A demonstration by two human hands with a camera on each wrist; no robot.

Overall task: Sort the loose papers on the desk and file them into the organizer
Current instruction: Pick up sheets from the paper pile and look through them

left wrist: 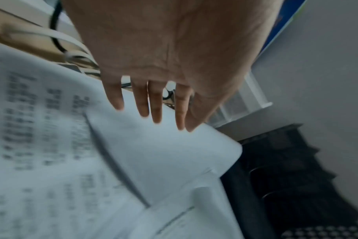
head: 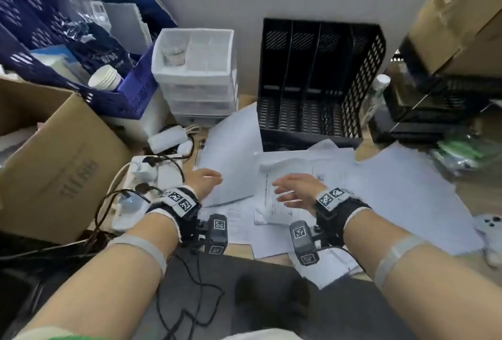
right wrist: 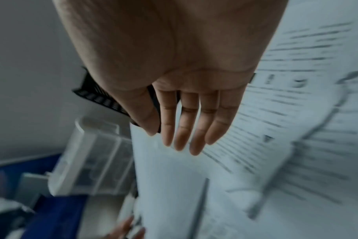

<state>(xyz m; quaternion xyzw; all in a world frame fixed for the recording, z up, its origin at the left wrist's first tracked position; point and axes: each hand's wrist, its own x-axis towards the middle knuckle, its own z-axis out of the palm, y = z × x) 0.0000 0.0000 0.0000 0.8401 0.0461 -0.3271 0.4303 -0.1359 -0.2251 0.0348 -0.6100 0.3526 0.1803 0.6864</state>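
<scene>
Fingers (left wrist: 156,105) of my left hand (head: 207,180) and right hand (head: 294,189) are straight, released, holding nothing, over the loose papers (head: 312,174) spread on the tabletop (head: 365,151) just before the black organizer (head: 320,79).

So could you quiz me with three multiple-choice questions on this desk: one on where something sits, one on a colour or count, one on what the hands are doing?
1. Where does the black file organizer stand?
A. against the wall, behind the loose papers
B. inside the cardboard box
C. on the floor

2. What colour is the crate holding the stack of paper cups?
A. red
B. dark blue
C. green

3. What are the left hand and right hand doing?
A. both gripping sheets
B. both open over the papers
C. both in fists

Answers: 1 A, the head view shows it upright at the wall beyond the sheets. 2 B, its perforated walls are dark blue. 3 B, both wrist views show straight, spread fingers holding nothing.
</scene>
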